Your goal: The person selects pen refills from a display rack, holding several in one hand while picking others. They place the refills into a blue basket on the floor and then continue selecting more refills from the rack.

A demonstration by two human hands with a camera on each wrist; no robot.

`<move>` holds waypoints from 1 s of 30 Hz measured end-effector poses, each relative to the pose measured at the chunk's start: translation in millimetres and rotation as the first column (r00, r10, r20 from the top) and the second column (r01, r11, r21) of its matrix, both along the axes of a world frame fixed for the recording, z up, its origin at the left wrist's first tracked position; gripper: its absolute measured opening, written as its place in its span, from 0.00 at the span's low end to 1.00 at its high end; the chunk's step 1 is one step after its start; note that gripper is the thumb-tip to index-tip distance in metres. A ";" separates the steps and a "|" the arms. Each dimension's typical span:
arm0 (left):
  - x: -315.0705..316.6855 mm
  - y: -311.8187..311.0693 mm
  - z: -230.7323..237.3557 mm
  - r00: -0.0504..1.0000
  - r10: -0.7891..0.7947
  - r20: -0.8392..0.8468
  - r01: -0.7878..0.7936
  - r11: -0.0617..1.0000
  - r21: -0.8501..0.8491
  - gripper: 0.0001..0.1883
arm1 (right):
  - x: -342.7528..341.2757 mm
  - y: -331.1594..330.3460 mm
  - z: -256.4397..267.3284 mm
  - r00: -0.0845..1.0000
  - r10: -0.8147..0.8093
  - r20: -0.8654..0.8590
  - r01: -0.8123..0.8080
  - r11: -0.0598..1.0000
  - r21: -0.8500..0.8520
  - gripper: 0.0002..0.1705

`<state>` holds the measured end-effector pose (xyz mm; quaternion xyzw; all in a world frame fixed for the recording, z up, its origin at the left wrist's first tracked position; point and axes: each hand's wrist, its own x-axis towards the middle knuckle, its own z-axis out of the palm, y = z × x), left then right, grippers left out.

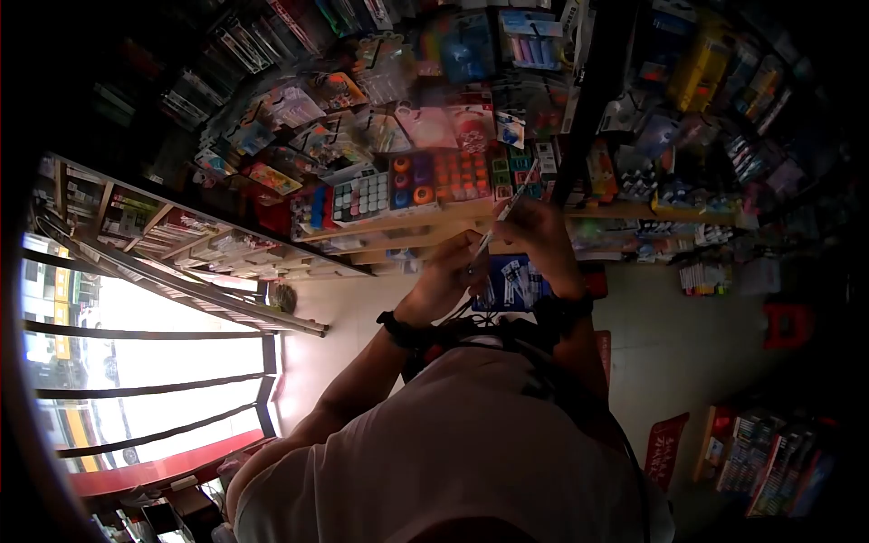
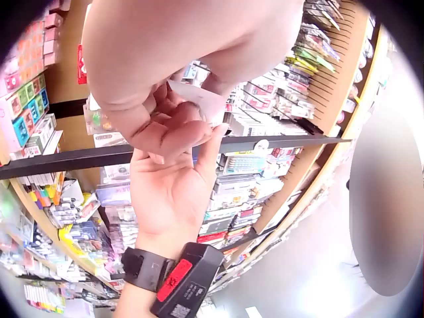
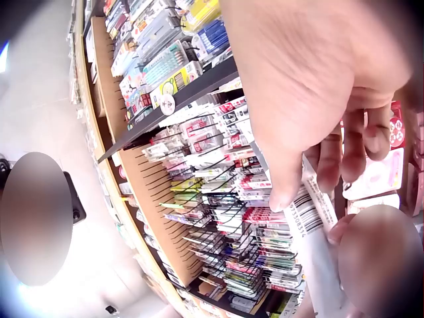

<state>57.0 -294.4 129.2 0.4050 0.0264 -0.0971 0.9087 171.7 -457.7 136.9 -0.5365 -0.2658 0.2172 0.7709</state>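
Note:
In front of the chest, a slim white packet (image 1: pixel 497 224) slants between the two hands; the right wrist view shows a barcode printed on this packet (image 3: pixel 306 211). My right hand (image 1: pixel 540 237) pinches its upper part between thumb and curled fingers. Lower down, my left hand (image 1: pixel 450 274) holds the other end with bent fingers. Close up in the left wrist view, the left hand (image 2: pixel 192 56) covers much of the packet, leaving a white piece (image 2: pixel 207 103) showing by the fingertips. Below the hands lies a blue container (image 1: pixel 534 296) with several white packets in it.
Shelves of hanging goods and boxed items (image 1: pixel 362 195) stand ahead, with a wooden shelf edge (image 1: pixel 425 217) near the hands. A dark upright post (image 1: pixel 593 109) rises at the right. A red stool (image 1: pixel 786 324) stands on the floor; a barred window (image 1: pixel 181 362) is at the left.

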 end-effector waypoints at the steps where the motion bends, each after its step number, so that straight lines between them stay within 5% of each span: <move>1: 0.1 -4.0 5.5 1.000 0.001 0.005 -0.001 1.000 -0.001 0.15 | -0.7 -2.0 3.4 1.000 0.001 0.005 -0.001 1.000 -0.001 0.08; 3: 1.2 -12.2 20.6 0.974 0.214 0.067 -0.223 0.893 0.390 0.08 | -3.4 -4.1 12.7 0.998 0.013 -0.068 -0.016 0.999 -0.048 0.07; 6: 6.3 -8.6 1.1 0.929 0.291 0.229 -0.370 0.754 0.543 0.09 | -0.1 -2.2 5.3 0.999 -0.023 -0.026 0.021 0.995 -0.099 0.07; 20: 7.3 -4.9 6.2 0.912 0.240 0.332 -0.410 0.526 0.745 0.10 | -2.8 2.7 10.1 0.997 -0.074 -0.014 0.072 0.992 -0.106 0.07; 25: 6.8 0.3 15.0 0.941 0.176 0.287 -0.335 0.578 0.744 0.10 | -2.6 3.8 6.2 0.997 -0.070 -0.043 0.066 0.993 -0.095 0.06; 30: 10.8 10.3 12.5 0.913 0.071 0.403 -0.389 0.455 0.801 0.10 | -2.1 5.7 6.3 0.991 -0.134 -0.011 0.132 0.986 -0.104 0.09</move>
